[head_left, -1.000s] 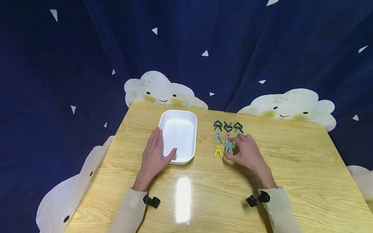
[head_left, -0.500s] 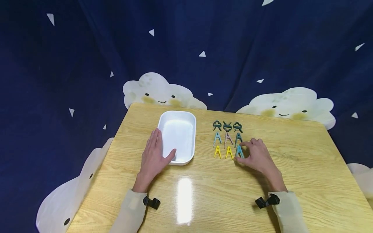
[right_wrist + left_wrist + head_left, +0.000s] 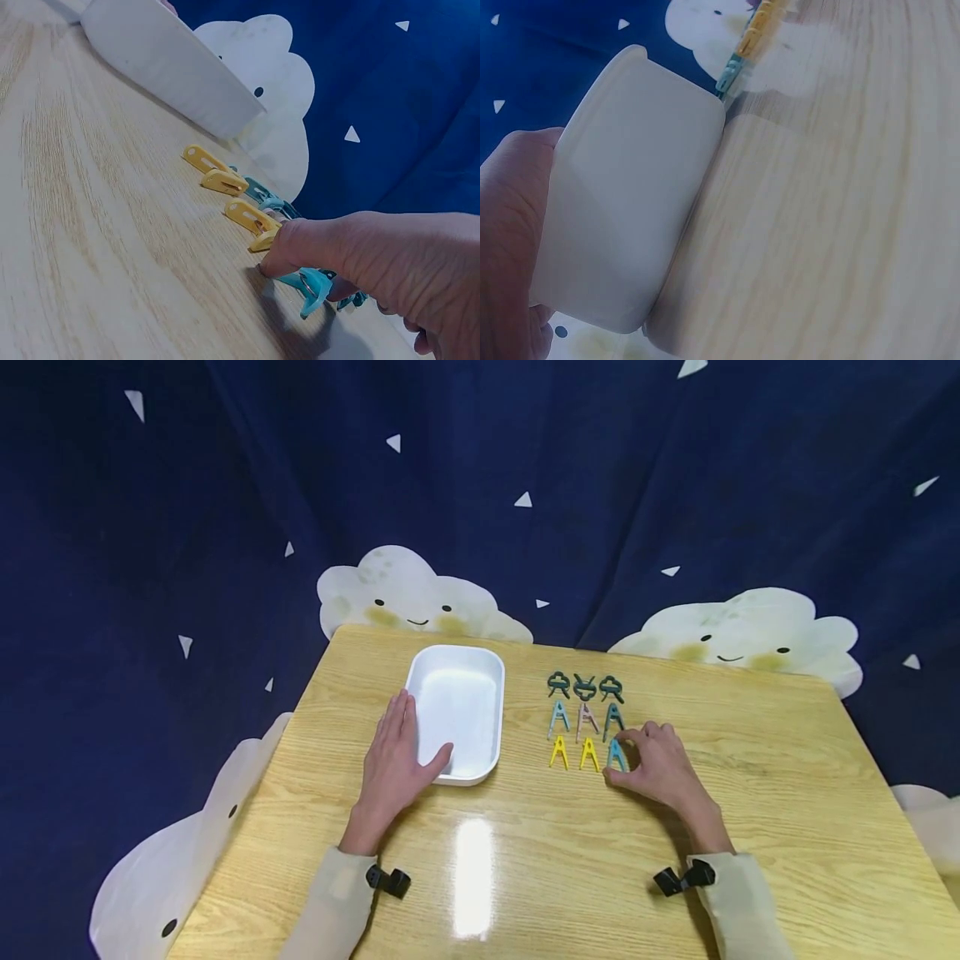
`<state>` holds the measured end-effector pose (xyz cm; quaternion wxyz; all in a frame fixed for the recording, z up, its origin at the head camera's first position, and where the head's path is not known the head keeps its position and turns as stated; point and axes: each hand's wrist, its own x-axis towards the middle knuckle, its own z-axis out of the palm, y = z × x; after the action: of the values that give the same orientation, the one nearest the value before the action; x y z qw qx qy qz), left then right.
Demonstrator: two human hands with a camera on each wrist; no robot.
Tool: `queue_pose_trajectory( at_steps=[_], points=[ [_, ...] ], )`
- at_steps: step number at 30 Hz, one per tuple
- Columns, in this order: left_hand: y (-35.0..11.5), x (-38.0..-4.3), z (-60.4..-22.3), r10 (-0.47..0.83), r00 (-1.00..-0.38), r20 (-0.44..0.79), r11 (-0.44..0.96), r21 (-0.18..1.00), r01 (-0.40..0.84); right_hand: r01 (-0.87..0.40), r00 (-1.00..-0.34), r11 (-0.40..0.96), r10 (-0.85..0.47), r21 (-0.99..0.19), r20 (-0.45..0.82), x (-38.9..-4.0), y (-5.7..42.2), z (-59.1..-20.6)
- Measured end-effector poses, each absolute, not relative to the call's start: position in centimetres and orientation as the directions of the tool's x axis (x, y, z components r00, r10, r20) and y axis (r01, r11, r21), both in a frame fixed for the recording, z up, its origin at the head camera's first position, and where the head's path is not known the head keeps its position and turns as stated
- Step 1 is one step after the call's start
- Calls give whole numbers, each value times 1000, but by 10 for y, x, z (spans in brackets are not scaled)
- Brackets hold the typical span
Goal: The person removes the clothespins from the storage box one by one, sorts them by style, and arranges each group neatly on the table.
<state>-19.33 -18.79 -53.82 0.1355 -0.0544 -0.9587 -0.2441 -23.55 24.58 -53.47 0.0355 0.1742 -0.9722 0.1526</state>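
Note:
My left hand (image 3: 393, 760) lies along the left side of a white tray (image 3: 462, 714), fingers straight and thumb over its near corner. In the left wrist view the tray's outer wall (image 3: 634, 195) hides most of that hand. Thumb and fingertips of my right hand (image 3: 663, 768) hold a blue clothespin (image 3: 617, 755) at the right end of the front row, on the table. Left of it lie two yellow clothespins (image 3: 588, 753). Behind are a light blue clothespin (image 3: 558, 717), a pink clothespin (image 3: 587, 718) and a dark green clothespin (image 3: 613, 717).
Three dark green clips (image 3: 585, 687) with rounded heads form the back row. The wooden table (image 3: 570, 860) runs back to a dark blue curtain (image 3: 465, 485) printed with clouds and triangles. Black cameras (image 3: 390, 879) are strapped to both wrists.
My right hand has carried the blue clothespin rightwards from over the middle column and lowered it to the front row's right end. My left hand keeps its place at the tray.

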Motion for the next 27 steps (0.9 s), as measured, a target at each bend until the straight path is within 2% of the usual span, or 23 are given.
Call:
queue_pose_trajectory(
  at_steps=[7, 12, 15, 23, 27],
  points=[
    [-187, -196, -538, 55, -957, 286, 873, 452, 185, -337, -940, 900, -307, -276, 147, -231, 247, -537],
    [-189, -197, -538, 64, -959, 277, 873, 449, 188, -329, -941, 878, -275, -348, 197, -223, 246, -535],
    [-193, -200, -538, 64, -960, 274, 876, 444, 185, -343, -929, 851, -245, -398, 276, -217, 242, -535],
    [-202, -206, -541, 48, -958, 284, 878, 446, 176, -441, -843, 779, -189, -446, 504, -202, 228, -537],
    [-205, -206, -534, 15, -919, 393, 864, 458, 210, -496, -790, 731, -157, -468, 593, -195, 219, -534]
  ],
)
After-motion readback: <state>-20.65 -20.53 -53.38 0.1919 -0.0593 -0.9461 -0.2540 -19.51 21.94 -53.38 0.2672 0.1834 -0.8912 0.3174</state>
